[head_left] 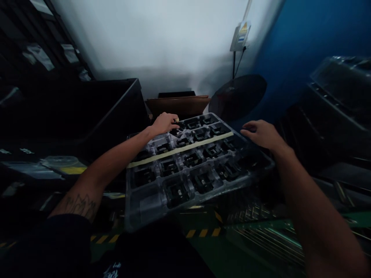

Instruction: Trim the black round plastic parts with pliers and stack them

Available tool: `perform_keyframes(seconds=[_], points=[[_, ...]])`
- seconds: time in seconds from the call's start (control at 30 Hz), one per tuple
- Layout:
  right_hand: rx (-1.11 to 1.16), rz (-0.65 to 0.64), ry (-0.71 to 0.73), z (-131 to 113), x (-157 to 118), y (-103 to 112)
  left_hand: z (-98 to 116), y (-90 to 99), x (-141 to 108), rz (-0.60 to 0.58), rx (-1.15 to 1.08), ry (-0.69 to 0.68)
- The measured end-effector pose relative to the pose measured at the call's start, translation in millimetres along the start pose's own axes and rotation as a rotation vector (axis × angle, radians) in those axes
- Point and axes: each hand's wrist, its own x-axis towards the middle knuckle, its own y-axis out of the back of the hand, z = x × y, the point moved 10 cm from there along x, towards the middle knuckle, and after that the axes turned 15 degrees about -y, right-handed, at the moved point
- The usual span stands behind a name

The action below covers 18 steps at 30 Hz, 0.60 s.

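Observation:
A clear plastic tray (pixel 147 202) with moulded pockets lies at an angle in front of me. Black plastic parts (pixel 177 192) sit in most of its pockets, and the near left corner pocket holds none. A strip of pale yellow tape (pixel 185 149) runs across the tray from left to right. My left hand (pixel 164 123) is over the back left of the tray, fingers bent and closed around a small pale bit beside a black part; I cannot make out what it is. My right hand (pixel 263 134) hovers off the tray's right edge, fingers loosely curved, thumb apart, nothing visible in it.
A large black bin (pixel 116 112) stands at the left. Behind the tray are a cardboard box (pixel 176 103) and a dark round disc (pixel 237 96). An electrical box (pixel 240 36) hangs on the wall. Stacked clear trays (pixel 342 92) rise at the right. Metal racking (pixel 266 235) shows below.

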Motion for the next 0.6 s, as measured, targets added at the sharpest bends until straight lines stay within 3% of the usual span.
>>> perform_keyframes(seconds=[0.07, 0.2, 0.27, 0.33, 0.4, 0.47, 0.53, 0.6], points=[[-0.044, -0.046, -0.049, 8.5, 4.7, -12.1, 6.3, -0.1, -1.7, 0.019, 0.065, 0.020], [-0.072, -0.184, -0.164, 14.3, 4.9, -31.8, 21.6, -8.1, -3.5, -0.074, 0.142, 0.007], [-0.043, -0.278, -0.228, 15.1, 1.1, -40.1, 22.7, 0.3, -13.1, -0.077, 0.121, 0.001], [0.027, -0.405, -0.288, 17.5, -5.6, -49.7, 24.0, 22.3, -38.4, 0.030, 0.073, -0.025], [0.146, -0.534, -0.331, 22.6, -13.6, -58.7, 29.7, 48.0, -86.7, 0.245, -0.038, -0.072], [0.305, -0.608, -0.359, 31.4, -19.6, -64.6, 34.1, 60.0, -156.5, 0.484, -0.191, -0.058], [0.442, -0.593, -0.389, 44.8, -23.6, -68.8, 27.0, 49.1, -239.1, 0.705, -0.270, 0.151], [0.506, -0.526, -0.424, 58.8, -30.4, -76.2, 16.2, 14.9, -317.8, 0.864, -0.348, 0.461]])
